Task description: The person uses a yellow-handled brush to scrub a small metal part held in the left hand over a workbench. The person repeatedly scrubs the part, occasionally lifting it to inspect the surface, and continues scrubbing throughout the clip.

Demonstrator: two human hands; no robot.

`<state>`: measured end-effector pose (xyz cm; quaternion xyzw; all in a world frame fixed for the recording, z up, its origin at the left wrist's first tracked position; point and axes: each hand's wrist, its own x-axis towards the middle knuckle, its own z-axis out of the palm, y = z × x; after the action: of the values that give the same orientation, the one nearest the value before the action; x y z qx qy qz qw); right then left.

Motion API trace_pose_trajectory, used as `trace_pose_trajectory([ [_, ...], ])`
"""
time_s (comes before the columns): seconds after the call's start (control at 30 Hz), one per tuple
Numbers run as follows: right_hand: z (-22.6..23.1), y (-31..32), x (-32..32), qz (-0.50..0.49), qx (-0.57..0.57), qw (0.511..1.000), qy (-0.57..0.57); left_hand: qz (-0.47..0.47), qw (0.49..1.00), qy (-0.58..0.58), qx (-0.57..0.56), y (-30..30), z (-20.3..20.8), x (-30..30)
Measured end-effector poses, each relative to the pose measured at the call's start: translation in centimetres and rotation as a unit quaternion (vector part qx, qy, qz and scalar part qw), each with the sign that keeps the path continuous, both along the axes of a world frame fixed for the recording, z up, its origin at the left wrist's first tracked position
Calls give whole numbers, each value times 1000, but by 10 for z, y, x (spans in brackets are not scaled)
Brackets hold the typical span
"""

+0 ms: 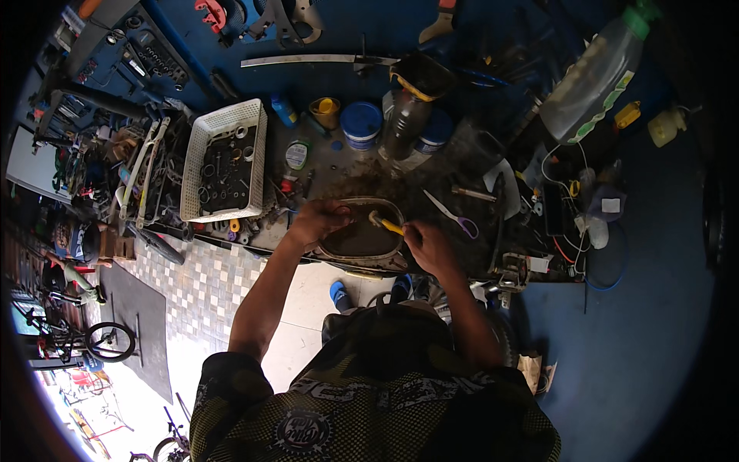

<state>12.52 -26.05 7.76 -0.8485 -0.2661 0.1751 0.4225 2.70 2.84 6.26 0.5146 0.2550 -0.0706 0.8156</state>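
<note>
My right hand (pixel 428 245) grips a small brush by its yellow handle (pixel 392 227), and the pale head (pixel 375 219) points left over an oval basin (pixel 397 209). Dark brown liquid appears to fill the basin. At its left rim, my left hand (pixel 319 222) is closed with fingertips pinched over the basin. A small reddish curved edge shows at those fingertips, too small to name. The brush head and the left fingertips are a little apart.
A white plastic basket (pixel 256 158) of metal parts stands left of the basin. Behind are a blue-lidded tub (pixel 360 123) and a cut dark bottle (pixel 406 123). Scissors (pixel 454 215) with purple handles lie to the right. A large clear bottle (pixel 589 85) stands at far right.
</note>
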Motion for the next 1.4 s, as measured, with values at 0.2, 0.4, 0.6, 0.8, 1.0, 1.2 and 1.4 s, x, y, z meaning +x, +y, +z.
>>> trace_pose_trajectory([
  [0.2, 11, 2, -2, -6, -2, 1000, 28, 18, 998, -47, -40, -8, 3, 0],
  [0.4, 20, 3, -2, 2, -16, 1000, 27, -28, 988, -27, 152, -9, -7, 4],
  [0.6, 22, 5, -5, 13, -2, 997, -75, -55, 954, -19, 294, -10, -15, 7],
  [0.8, 31, 8, -7, 36, -44, 993, -103, -41, 904, -37, 425, -7, -18, 7],
  [1.0, 34, 16, -9, 23, 5, 992, -123, 27, 990, -18, 138, -7, -25, 8],
  [1.2, 7, 39, -4, 86, 7, 992, -88, -3, 984, -16, 175, -10, -23, 4],
  [1.4, -36, 54, 1, 103, 49, 992, -61, 15, 977, -29, 213, -7, -23, -5],
])
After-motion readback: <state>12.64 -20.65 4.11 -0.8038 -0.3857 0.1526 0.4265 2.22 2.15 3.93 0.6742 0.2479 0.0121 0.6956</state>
